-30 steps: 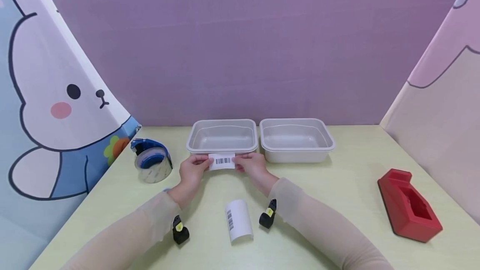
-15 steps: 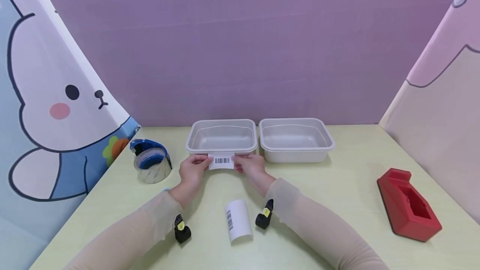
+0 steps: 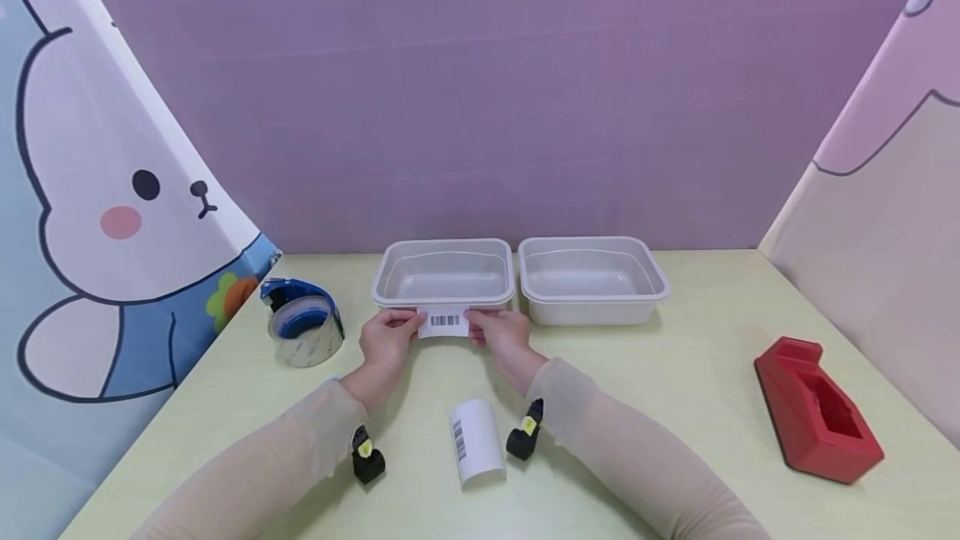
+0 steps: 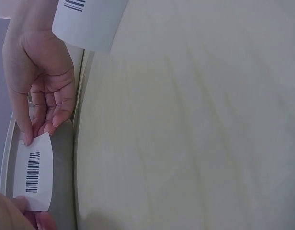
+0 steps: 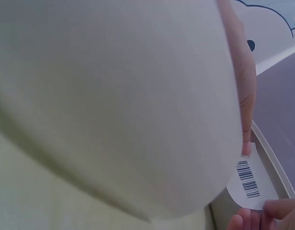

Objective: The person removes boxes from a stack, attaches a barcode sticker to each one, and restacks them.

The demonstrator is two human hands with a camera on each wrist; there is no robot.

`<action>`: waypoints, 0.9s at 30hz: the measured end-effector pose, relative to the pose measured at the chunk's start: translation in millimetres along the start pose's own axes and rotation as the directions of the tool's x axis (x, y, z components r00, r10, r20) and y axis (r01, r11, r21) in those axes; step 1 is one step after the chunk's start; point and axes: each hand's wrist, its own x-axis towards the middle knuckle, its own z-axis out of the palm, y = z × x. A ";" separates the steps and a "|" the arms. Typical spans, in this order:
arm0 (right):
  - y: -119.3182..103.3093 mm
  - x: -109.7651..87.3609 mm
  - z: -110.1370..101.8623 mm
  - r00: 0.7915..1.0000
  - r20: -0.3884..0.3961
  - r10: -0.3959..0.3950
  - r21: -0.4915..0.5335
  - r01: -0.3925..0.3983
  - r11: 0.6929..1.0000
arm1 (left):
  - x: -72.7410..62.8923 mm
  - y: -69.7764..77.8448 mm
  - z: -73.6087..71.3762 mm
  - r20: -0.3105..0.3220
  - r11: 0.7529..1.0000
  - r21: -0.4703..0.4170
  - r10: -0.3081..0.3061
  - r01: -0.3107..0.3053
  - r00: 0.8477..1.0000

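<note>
A white barcode label point(image 3: 443, 322) is stretched between both hands against the front wall of the left plastic container point(image 3: 382, 277). My left hand point(image 3: 385, 344) pinches the label's left end between thumb and fingers. At the opposite end, my right hand point(image 3: 508, 338) pinches it the same way. The barcode faces me, and the label's upper edge lies just under the container's rim. In the left wrist view the label point(image 4: 33, 175) looks slightly bowed. Whether its back sticks to the wall cannot be told.
A second, curled barcode label point(image 3: 478, 444) lies on the table between the forearms. To the right of the left container stands a matching container point(image 3: 600, 312). A blue tape dispenser with clear tape point(image 3: 307, 327) sits at left, a red tape dispenser base point(image 3: 817, 415) at right.
Both wrists shift slightly inward, the right one more clearly. The hands and label stay at nearly the same spot on the container's front.
</note>
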 end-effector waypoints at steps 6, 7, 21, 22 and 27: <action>0.9 0.9 1.4 1.000 -0.018 -0.001 0.005 0.001 1.000 | 0.2 1.1 0.9 -0.004 1.000 0.021 -0.008 0.008 1.000; 1.2 1.2 1.9 1.000 -0.022 -0.003 0.008 0.003 1.000 | 0.3 1.1 1.1 -0.006 1.000 0.023 -0.007 0.007 1.000; 0.7 0.1 3.1 1.000 -0.023 0.000 0.026 0.000 1.000 | 1.8 1.0 0.9 0.000 1.000 0.026 0.002 -0.002 1.000; 0.4 -0.5 2.9 1.000 -0.018 0.003 0.022 -0.002 1.000 | 2.0 0.8 0.9 0.001 1.000 0.027 0.002 -0.002 1.000; 0.5 -1.9 2.4 1.000 -0.007 0.012 0.030 -0.011 0.999 | 2.9 -0.1 0.7 0.011 1.000 0.016 0.000 0.000 1.000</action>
